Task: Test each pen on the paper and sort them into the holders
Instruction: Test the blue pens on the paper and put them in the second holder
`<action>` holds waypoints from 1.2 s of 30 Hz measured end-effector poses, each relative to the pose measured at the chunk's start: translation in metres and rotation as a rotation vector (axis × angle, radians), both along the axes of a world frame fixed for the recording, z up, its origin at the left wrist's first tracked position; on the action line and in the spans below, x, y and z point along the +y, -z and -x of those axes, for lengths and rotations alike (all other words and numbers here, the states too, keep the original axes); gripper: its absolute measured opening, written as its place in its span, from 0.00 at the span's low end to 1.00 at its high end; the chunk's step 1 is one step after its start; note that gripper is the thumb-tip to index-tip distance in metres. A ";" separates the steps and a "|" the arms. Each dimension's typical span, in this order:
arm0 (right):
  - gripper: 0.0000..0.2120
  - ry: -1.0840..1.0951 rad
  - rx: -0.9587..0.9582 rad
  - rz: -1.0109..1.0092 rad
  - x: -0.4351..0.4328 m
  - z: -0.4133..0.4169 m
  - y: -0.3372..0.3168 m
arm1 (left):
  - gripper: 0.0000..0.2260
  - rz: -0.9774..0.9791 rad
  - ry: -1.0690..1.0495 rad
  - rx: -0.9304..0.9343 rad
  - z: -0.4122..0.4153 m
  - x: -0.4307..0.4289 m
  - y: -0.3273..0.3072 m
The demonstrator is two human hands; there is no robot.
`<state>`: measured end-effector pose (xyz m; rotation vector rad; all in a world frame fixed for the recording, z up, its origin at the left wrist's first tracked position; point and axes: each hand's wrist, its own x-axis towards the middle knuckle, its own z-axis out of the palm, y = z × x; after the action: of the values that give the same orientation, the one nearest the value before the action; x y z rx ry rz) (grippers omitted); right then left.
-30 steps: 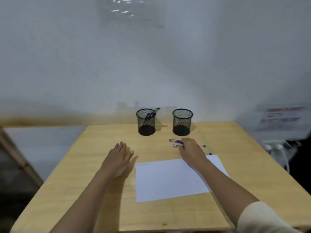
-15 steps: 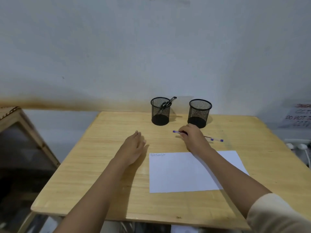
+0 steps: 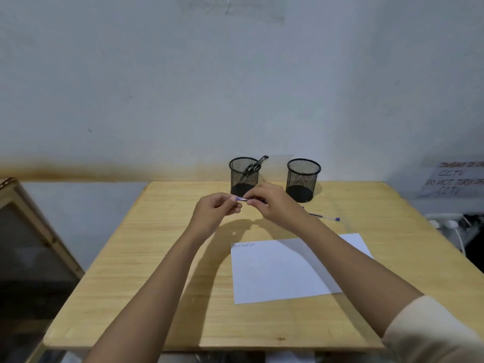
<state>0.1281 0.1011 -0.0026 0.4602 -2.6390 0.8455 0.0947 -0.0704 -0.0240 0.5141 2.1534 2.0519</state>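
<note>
At centre frame, above a pale wooden table [image 3: 162, 271], a person's left hand [image 3: 213, 213] and right hand [image 3: 275, 205] meet over a purple-capped pen [image 3: 242, 199], each pinching one end between fingertips. The pen is held level and clear of the tabletop, a hold that suggests the cap is about to be pulled off before a test stroke. Just behind the hands, a black mesh holder [image 3: 244, 175] stands near the table's far edge with a dark pen or two leaning inside (exactly what is in it cannot be made out). To its right, a second mesh holder [image 3: 303, 179] appears empty; placing the pair side by side within reach probably keeps working and dead pens apart. Below them, in the lower centre of the frame, a white sheet of paper [image 3: 282, 273] lies flat under the right forearm, ready for writing, with a short scribbled line [image 3: 243, 244] at its upper left corner that is too small to read. Another pen [image 3: 323, 216] waits on the table right of the right hand. At the far right edge, a blurred wall notice [image 3: 455, 179] reads "CCTV" and "DO NOT TURN".
</note>
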 end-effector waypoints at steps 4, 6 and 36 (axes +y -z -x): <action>0.08 -0.041 0.056 0.013 0.001 -0.004 -0.010 | 0.10 -0.123 0.052 -0.048 -0.003 -0.001 -0.010; 0.07 -0.060 0.054 0.017 0.002 -0.007 -0.014 | 0.08 -0.154 0.085 -0.075 -0.002 -0.003 -0.013; 0.06 0.017 -0.199 1.070 0.016 -0.026 0.019 | 0.07 -0.056 0.096 -0.024 -0.010 0.005 0.004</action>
<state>0.1545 0.1167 -0.0217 0.0531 -1.9040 2.1389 0.1044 -0.0651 -0.0284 0.5846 2.0225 2.0616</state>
